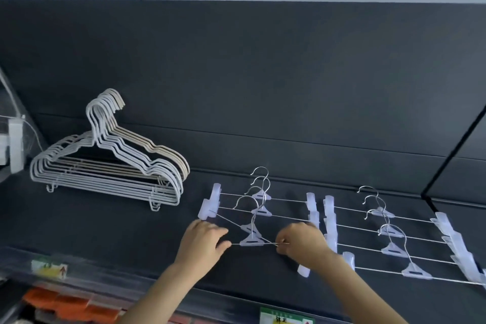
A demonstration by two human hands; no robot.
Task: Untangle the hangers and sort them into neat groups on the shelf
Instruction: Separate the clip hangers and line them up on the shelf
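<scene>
On the dark shelf (131,229) lie three groups of hangers. A stack of white and beige coat hangers (110,163) sits at the left. In the middle are several clear-clip trouser hangers (260,208) with metal hooks; one lies askew across the others. My left hand (203,242) and my right hand (302,242) each pinch an end of the nearest clip hanger's wire bar (251,242). A second row of clip hangers (394,237) lies fanned out to the right.
A dark back panel (236,73) rises behind the shelf. A black upright post (452,150) stands at the right. Price labels (286,319) line the shelf's front edge, with orange packets (68,302) on the level below. A white fitting (13,144) is at far left.
</scene>
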